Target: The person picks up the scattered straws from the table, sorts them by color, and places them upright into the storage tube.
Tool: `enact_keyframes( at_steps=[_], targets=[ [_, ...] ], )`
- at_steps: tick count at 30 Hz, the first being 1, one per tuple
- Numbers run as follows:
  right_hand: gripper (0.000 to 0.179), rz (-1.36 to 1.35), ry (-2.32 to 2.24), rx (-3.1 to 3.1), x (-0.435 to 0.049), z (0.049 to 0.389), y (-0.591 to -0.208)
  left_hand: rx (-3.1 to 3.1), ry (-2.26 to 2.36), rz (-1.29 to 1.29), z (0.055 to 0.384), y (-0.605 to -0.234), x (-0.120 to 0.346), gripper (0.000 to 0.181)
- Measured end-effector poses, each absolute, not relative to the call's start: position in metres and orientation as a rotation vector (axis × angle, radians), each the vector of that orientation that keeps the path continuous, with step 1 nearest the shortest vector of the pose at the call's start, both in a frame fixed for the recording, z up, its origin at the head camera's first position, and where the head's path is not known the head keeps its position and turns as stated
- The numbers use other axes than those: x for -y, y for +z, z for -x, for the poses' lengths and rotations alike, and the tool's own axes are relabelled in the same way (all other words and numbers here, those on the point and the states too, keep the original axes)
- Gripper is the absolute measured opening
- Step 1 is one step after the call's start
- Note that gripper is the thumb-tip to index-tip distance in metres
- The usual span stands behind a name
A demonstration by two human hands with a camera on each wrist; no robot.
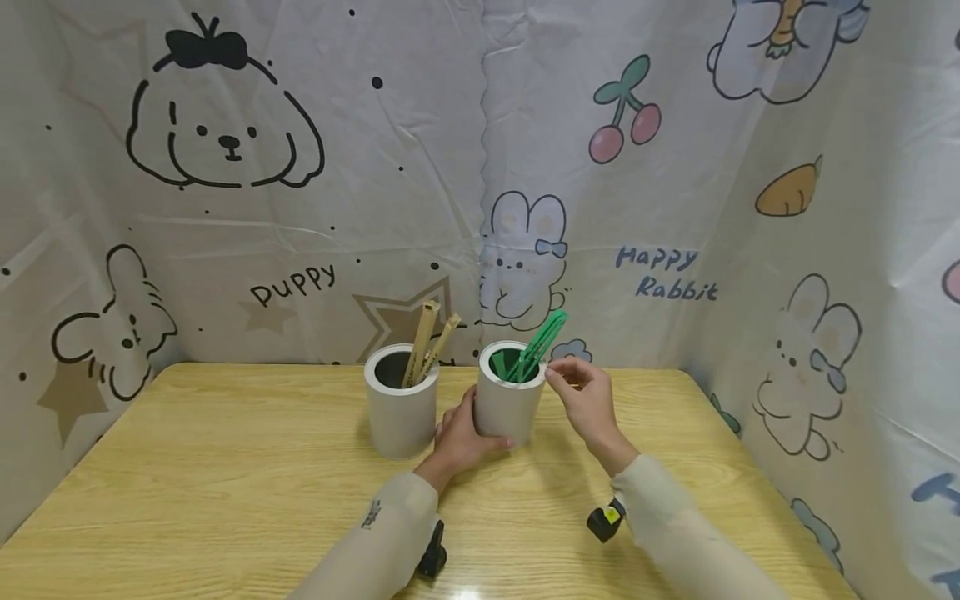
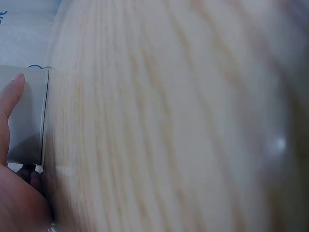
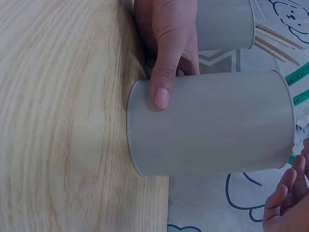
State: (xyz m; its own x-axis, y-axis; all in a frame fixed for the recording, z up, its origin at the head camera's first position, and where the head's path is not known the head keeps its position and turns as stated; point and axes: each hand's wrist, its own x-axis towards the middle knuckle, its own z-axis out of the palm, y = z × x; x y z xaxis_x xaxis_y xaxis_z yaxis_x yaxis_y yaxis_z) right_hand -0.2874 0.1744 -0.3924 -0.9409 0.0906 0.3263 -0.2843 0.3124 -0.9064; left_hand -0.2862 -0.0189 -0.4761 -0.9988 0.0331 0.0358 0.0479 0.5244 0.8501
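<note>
Two light grey cylindrical holders stand side by side. My left hand (image 1: pixel 461 437) grips the lower part of the right holder (image 1: pixel 504 412), its thumb lying across the front. Several narrow green strips (image 1: pixel 543 342) with printed lettering stick up from this holder and lean right. At the right side of its rim is my right hand (image 1: pixel 588 400), with thumb and index finger bent close together. In the right wrist view a green end (image 3: pixel 292 158) shows beside those fingertips; whether they pinch it is unclear. The left holder (image 1: pixel 401 417) carries a few tan sticks (image 1: pixel 423 346).
Both holders stand on a wood-grain table (image 1: pixel 225 467), near its back edge. A pale curtain (image 1: pixel 435 167) with cartoon prints hangs behind and around the table. Black wrist cameras (image 1: pixel 603 521) are worn under both sleeves.
</note>
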Motion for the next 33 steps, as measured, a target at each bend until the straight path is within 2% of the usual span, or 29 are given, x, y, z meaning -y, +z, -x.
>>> enact_keyframes(
  at_steps=[12,33],
  targets=[
    [0.016,-0.228,1.658,2.252,-0.187,0.281,-0.393,2.728,-1.534,0.066,0.287,-0.477,0.018,0.111],
    [0.017,-0.174,1.599,2.390,-0.208,0.274,-0.415,2.737,-1.552,0.059,0.288,-0.476,0.020,0.111]
  ],
)
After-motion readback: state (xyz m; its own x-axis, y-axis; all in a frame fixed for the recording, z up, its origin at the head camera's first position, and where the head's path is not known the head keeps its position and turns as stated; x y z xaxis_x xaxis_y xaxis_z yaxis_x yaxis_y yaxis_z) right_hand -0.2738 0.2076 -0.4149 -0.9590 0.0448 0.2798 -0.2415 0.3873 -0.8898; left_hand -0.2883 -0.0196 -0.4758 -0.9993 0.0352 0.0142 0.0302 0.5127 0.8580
